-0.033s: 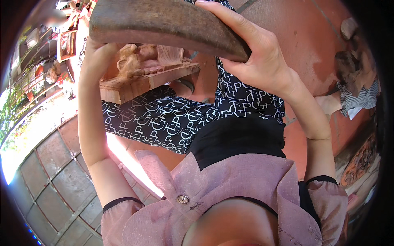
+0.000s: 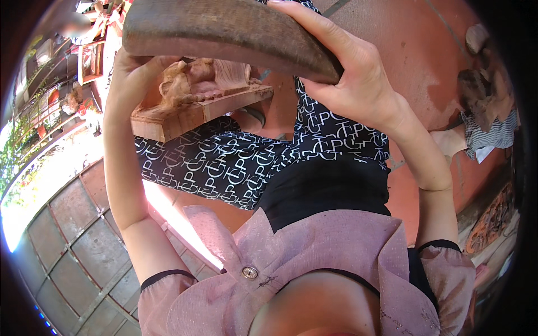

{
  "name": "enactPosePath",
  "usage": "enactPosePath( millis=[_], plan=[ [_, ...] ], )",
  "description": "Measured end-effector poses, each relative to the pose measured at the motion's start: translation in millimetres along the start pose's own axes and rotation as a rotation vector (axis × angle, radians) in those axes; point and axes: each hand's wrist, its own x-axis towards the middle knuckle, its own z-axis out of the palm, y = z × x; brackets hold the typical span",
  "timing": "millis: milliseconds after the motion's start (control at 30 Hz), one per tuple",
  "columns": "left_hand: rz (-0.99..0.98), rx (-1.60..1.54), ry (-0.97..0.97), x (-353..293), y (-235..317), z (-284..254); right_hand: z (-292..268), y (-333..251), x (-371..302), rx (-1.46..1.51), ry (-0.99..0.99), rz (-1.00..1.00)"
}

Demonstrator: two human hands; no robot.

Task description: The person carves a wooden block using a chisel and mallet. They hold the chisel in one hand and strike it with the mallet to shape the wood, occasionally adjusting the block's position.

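A dark brown curved wooden block [image 2: 224, 36], broad at its left end and tapering to the right, is held up across the top of the view. My right hand [image 2: 358, 73] grips its tapered end, thumb below and index finger stretched over the upper side. At the broad end, my left hand [image 2: 140, 70] supports the block from underneath; most of its fingers are hidden behind it. Just below the block is a paler reddish wood carving [image 2: 204, 81] with rounded figures on a flat rectangular base, close beside my left hand and partly covered.
My legs in patterned black trousers [image 2: 202, 168] are spread under the carving. Reddish floor tiles [image 2: 403, 50] lie beyond. On the right are a striped cloth [image 2: 493, 134] and a dark carved piece [image 2: 490, 224]. A metal-framed panel [image 2: 73, 241] stands at lower left.
My left hand and forearm have shifted very slightly to the left, showing a little more of the carving's base. My right hand keeps its place on the block.
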Motion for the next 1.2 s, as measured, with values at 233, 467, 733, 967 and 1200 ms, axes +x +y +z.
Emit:
enactPosePath(
  millis=[233,467,733,967,1200],
  plan=[
    [0.091,-0.074,0.212,-12,12,-13,4,3,1,0.013,0.021,-0.017],
    [-0.001,0.158,0.157,-23,12,-9,0,-7,5,0.002,-0.123,0.116],
    [0.026,0.609,0.067,-15,15,6,17,3,11,-0.012,-0.057,0.006],
    [0.140,0.756,-0.017,3,-1,-5,23,1,28,-0.129,-0.070,-0.020],
    [-0.099,0.477,-0.087,19,26,5,14,-15,50,-0.230,-0.090,0.000]
  ],
)
